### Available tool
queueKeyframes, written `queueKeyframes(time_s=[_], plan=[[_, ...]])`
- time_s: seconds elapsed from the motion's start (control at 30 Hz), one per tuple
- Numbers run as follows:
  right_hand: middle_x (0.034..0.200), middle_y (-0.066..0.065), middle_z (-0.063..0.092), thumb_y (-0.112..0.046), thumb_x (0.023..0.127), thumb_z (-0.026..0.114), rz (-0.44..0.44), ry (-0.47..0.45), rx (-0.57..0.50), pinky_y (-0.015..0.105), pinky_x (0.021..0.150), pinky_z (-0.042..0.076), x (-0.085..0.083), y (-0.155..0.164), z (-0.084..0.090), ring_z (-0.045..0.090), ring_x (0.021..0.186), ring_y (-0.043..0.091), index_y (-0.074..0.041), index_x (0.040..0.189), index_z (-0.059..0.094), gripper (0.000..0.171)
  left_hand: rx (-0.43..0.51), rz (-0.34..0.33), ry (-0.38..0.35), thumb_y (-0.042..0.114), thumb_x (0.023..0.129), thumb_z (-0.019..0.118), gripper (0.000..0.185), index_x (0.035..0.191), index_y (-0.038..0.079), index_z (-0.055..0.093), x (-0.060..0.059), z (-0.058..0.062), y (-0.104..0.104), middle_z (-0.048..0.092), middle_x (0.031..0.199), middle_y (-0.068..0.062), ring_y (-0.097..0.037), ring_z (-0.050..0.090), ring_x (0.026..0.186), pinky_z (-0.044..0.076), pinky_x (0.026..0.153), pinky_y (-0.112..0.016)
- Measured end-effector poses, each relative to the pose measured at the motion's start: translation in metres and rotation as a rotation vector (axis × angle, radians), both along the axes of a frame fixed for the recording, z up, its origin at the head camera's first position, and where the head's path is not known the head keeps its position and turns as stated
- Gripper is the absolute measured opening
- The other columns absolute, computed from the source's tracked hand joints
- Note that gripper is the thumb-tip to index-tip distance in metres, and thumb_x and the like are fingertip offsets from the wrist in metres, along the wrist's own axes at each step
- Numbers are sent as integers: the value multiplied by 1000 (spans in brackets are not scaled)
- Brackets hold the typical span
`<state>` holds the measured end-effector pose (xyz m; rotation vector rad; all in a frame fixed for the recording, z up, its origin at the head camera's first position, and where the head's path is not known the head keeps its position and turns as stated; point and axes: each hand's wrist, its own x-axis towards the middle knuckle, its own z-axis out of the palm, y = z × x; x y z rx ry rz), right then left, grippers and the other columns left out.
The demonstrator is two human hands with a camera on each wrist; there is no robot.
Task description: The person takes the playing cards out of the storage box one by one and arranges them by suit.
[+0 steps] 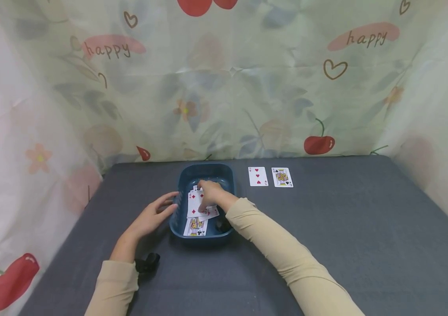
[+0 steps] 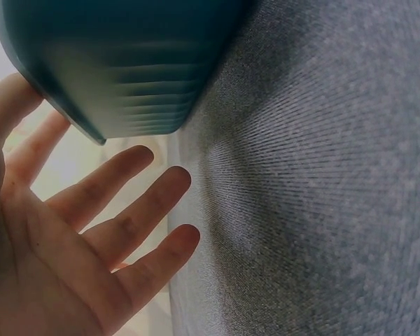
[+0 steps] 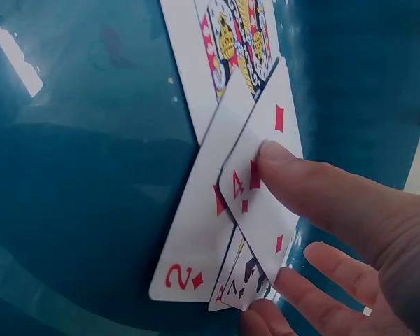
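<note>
A dark blue tray (image 1: 202, 238) holds several playing cards. Over it reaches my right hand (image 1: 213, 193), its thumb on the face of the four of diamonds (image 3: 269, 196) and its fingers at that card's edge. Beneath that card lie the two of diamonds (image 3: 189, 245), a seven of spades (image 3: 241, 283) partly covered, and a king of clubs (image 1: 196, 227) at the tray's near end. At the tray's left side is my left hand (image 1: 153, 216), fingers spread, with fingertips at the rim (image 2: 70, 115) in the left wrist view.
Right of the tray, the three of hearts (image 1: 258, 176) and the king of spades (image 1: 282, 177) lie face up near the back of the dark grey table (image 1: 326, 245). A printed curtain (image 1: 231, 87) hangs behind and along both sides.
</note>
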<state>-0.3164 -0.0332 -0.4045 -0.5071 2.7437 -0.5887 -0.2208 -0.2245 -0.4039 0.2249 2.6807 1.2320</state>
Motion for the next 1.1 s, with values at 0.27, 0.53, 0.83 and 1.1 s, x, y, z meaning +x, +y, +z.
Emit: queueKeyframes(time_s=[0.27,0.53,0.83,1.1], plan=[[128,15,49,-11,67,83,-31,54,-97,38,101,43,20,5,18,52,114,29,-8,129,49,71,7,-2,-3,40,97,46,53,145,23,31,-1,0,0,35,148,-19,-43,39,132,35,103,-60],[111,15,60,-6,75,75,-55,9,-317,33,80,51,15,10,28,60,96,25,-9,127,48,59,-9,12,-20,42,97,46,54,145,23,30,0,0,1,35,148,-20,-44,37,133,34,103,-61],[100,17,67,-9,84,66,-112,34,-502,27,67,52,8,23,44,64,81,24,-6,120,55,38,-27,6,8,39,97,46,54,145,20,31,0,1,2,37,145,-23,-45,40,130,37,102,-60],[102,21,69,-6,87,62,-137,7,-638,22,62,51,3,42,55,62,72,17,-3,120,53,35,-11,5,6,39,97,45,54,146,20,30,0,2,2,35,147,-22,-42,40,131,35,104,-58]])
